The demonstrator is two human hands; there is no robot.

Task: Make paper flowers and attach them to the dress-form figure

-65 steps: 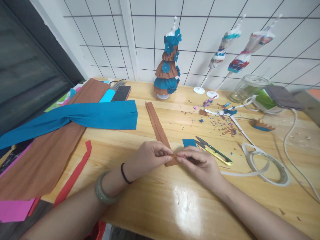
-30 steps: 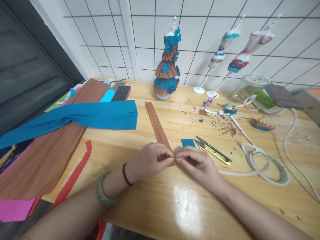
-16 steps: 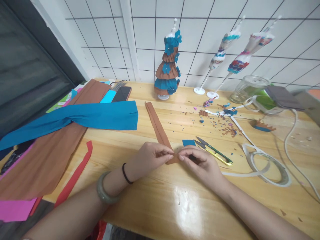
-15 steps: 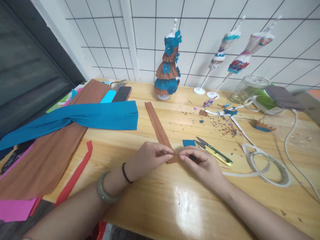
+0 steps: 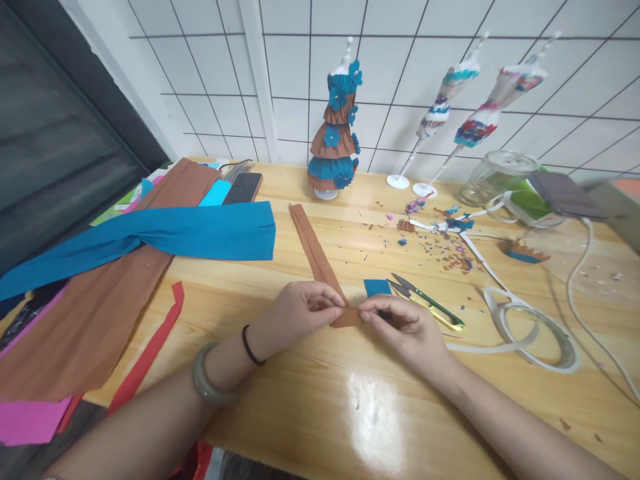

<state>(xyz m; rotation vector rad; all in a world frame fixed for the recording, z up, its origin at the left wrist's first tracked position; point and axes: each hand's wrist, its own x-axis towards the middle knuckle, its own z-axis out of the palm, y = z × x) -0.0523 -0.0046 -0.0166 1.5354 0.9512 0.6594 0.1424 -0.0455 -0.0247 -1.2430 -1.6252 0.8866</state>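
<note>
A long brown crepe paper strip (image 5: pixel 319 250) lies on the wooden table, its near end folded over between my hands. My left hand (image 5: pixel 307 308) pinches that end from the left, thumb against forefinger. From the right, my right hand (image 5: pixel 400 320) pinches the same end a short way off. Just beyond my right hand are a small blue paper square (image 5: pixel 377 287) and thread snips (image 5: pixel 433 303) with a yellow and green handle. My right fingers partly cover the near side of both.
Wide blue crepe paper (image 5: pixel 215 230) crosses a brown sheet (image 5: pixel 85 320) at left, near a red strip (image 5: pixel 150 347) and a phone (image 5: pixel 243 188). A decorated dress form (image 5: pixel 333 143) stands at the back. Right are paper scraps, a tape roll (image 5: pixel 570 353) and a glass jar (image 5: pixel 477 180).
My fingertips have drawn slightly apart along the folded end of the brown strip. Both hands keep their pinch; the other things lie as before.
</note>
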